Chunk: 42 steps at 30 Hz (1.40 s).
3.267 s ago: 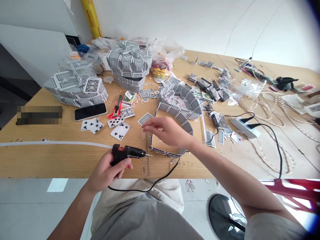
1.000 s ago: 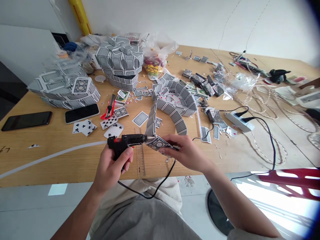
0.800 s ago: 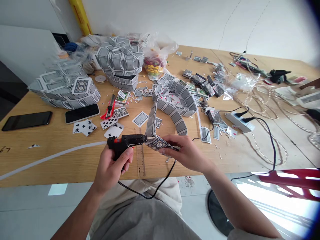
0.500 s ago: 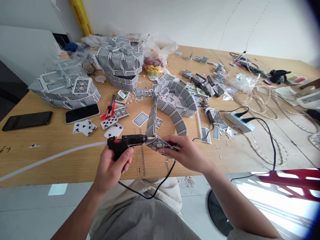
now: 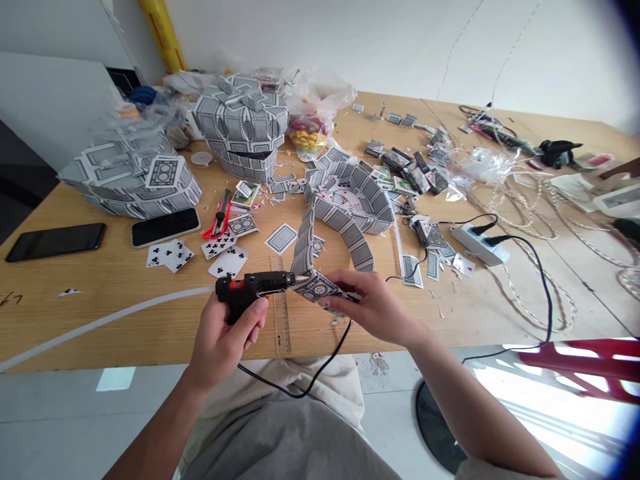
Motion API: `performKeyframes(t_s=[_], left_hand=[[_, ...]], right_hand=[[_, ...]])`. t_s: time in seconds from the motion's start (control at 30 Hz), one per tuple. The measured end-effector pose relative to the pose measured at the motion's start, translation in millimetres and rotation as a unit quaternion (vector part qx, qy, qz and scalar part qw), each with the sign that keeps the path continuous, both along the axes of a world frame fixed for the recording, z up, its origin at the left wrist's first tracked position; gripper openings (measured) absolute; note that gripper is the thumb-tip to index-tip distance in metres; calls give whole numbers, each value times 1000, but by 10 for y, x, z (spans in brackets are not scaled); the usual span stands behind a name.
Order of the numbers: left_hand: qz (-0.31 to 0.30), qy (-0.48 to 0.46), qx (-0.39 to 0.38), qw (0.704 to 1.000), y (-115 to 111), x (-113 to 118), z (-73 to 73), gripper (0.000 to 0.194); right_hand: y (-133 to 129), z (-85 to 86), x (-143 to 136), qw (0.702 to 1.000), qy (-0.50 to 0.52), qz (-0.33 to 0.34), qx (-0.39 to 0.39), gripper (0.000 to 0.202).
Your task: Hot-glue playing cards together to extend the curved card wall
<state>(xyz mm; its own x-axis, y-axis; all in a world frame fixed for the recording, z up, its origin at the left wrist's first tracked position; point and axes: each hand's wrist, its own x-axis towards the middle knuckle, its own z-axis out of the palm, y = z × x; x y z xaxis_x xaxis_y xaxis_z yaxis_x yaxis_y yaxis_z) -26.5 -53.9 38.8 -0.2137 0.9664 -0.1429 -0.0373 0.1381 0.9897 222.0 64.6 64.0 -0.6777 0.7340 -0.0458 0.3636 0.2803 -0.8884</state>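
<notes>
My left hand (image 5: 227, 340) is wrapped round a black hot glue gun (image 5: 255, 287), with a long white glue stick (image 5: 110, 320) trailing from its back. The gun's nozzle meets the left end of a playing card (image 5: 320, 289), or sits just beside it. My right hand (image 5: 375, 303) pinches that card at its right end, thumb in front. The card adjoins a curved strip of grey-backed playing cards (image 5: 345, 230), which stands on edge as an open loop. Behind the strip rests a heart-like tray of folded cards (image 5: 377, 220) with loose cards inside.
Two lidded boxes made of cards (image 5: 250, 127) stand at the back left. Nearer lie two phones (image 5: 165, 227), a red utility knife (image 5: 219, 217) and a clear ruler (image 5: 283, 320). The gun's cord (image 5: 315, 383) hangs over the table edge; a power strip (image 5: 480, 243) lies right.
Almost nothing differs. The glue gun stays at the card's left end, and both hands keep their grip with only a tiny shift.
</notes>
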Motion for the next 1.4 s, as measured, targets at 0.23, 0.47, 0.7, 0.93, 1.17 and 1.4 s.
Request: performKeyframes(t_s=[0.23,0.47,0.7,0.93,1.17,1.4], left_hand=[[9,38,-4,999,-53,-29,-76,37],[-4,95,-20,995,-114,-162,-94,29],[-3,90,-9,996,-101,-134,-53,28],[-6,92,-10,996,-85,-123,-7,27],[-16,139,2,990,-107,-199,18,25],[5,127,49,991,-82,-102,50,24]], right_hand=[[-3,8,-3,1000,8,-7,9,28],[5,0,11,1000,3,5,16,26],[-7,-28,-17,1000,5,13,4,26],[-7,9,-5,1000,0,9,11,26],[3,-6,0,1000,6,11,1,25],[-4,-10,-7,1000,3,16,-4,27]])
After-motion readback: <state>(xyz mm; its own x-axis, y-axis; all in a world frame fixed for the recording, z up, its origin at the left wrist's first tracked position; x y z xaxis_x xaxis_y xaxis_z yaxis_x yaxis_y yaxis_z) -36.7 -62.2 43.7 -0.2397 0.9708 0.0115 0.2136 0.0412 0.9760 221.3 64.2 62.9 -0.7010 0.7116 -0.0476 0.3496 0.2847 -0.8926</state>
